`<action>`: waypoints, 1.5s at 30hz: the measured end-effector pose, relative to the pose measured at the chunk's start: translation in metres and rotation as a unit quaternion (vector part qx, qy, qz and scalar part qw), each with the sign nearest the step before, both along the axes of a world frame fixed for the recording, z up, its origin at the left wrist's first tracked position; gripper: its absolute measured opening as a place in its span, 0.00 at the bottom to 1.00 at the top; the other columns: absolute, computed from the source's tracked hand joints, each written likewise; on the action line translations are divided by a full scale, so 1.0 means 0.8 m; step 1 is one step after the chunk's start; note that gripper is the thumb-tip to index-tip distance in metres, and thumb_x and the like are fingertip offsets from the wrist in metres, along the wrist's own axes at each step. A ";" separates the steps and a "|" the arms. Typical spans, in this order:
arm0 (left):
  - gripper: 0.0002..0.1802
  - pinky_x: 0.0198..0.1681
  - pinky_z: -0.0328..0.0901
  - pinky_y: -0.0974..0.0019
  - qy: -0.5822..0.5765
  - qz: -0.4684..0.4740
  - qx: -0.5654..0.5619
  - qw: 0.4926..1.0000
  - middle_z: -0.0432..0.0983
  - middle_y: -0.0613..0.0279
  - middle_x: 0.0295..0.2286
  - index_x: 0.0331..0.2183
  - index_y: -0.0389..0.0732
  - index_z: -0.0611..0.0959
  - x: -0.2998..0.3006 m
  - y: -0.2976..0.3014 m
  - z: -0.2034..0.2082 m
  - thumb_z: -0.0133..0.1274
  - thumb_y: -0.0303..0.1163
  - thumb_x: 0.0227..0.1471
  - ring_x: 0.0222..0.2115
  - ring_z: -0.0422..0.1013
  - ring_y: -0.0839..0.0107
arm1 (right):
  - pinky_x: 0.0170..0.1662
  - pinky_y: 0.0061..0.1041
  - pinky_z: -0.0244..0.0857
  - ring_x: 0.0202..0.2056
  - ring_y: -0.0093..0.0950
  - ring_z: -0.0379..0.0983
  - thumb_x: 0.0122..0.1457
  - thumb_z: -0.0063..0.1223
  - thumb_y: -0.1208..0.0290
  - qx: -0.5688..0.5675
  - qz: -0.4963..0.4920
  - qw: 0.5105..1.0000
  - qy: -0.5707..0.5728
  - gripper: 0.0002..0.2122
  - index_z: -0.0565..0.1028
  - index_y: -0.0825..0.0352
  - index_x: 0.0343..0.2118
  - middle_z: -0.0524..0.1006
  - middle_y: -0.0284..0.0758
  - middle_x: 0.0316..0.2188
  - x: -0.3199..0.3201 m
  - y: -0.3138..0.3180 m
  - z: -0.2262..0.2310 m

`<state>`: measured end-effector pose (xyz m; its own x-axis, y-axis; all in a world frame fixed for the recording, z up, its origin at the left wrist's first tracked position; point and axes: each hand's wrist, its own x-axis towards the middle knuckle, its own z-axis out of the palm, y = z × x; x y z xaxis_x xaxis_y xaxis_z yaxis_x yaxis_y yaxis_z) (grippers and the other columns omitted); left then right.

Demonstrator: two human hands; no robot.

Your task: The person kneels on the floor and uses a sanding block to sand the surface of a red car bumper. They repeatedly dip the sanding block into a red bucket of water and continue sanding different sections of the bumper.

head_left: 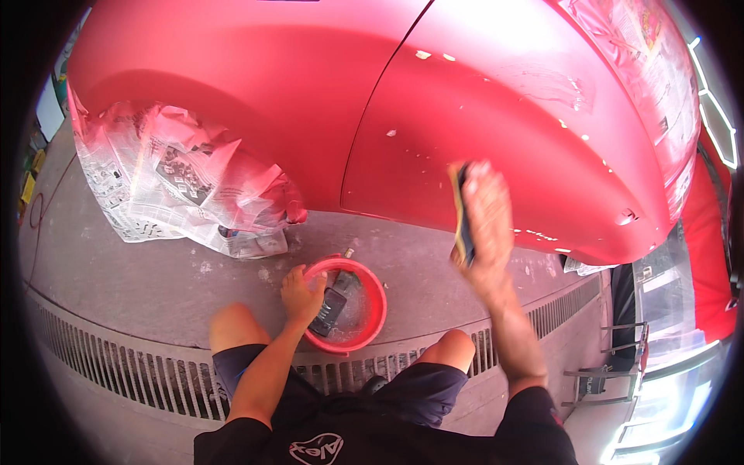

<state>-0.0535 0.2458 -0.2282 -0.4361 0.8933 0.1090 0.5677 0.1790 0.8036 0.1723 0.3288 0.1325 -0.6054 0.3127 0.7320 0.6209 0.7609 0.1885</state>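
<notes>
Red car body [294, 132] fills the far side. Newspaper sheeting [178, 186], dusted red, drapes the wheel area at left; more paper [647, 58] covers the upper right. Red bucket [377, 310] stands on the concrete floor [240, 287] between the seated person's knees and the car, in the way of any closer approach. Slotted drain grate [139, 364] runs behind it, partly hidden by the legs. Metal frame [601, 375] at lower right.

Right hand [490, 217] is raised at the lower door, palm and fingers laid along a dark pad [464, 217] with a yellowish edge, grasping it. Left hand [301, 297] is at the bucket's left rim; whether it grips or only rests, I cannot tell.

Count: 1 bucket, 1 dark block [332, 308] inside it, 1 pad, 2 bare knees, 2 large papered areas, several pale patches on the paint.
</notes>
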 end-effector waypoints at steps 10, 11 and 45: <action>0.34 0.57 0.64 0.43 0.037 -0.019 0.004 0.999 0.79 0.47 0.49 0.52 0.35 0.80 0.009 -0.002 -0.002 0.62 0.53 0.57 0.54 0.71 0.45 | 0.78 0.54 0.37 0.76 0.30 0.50 0.59 0.63 0.67 0.188 -0.188 0.931 -0.249 0.38 0.62 0.50 0.74 0.58 0.24 0.76 0.038 0.152 0.094; 0.34 0.57 0.64 0.42 0.035 -0.019 0.008 0.999 0.79 0.46 0.49 0.52 0.35 0.80 0.009 -0.004 -0.003 0.63 0.53 0.56 0.54 0.71 0.45 | 0.78 0.55 0.35 0.77 0.29 0.49 0.59 0.64 0.62 0.209 -0.222 0.914 -0.268 0.39 0.61 0.48 0.74 0.57 0.24 0.76 0.034 0.152 0.091; 0.38 0.55 0.65 0.43 0.048 -0.032 -0.036 0.998 0.80 0.46 0.47 0.55 0.34 0.78 0.004 -0.003 0.013 0.66 0.53 0.53 0.53 0.71 0.46 | 0.75 0.64 0.15 0.77 0.29 0.47 0.66 0.52 0.50 0.199 -0.206 0.941 -0.181 0.33 0.63 0.47 0.74 0.57 0.19 0.76 -0.040 0.162 0.092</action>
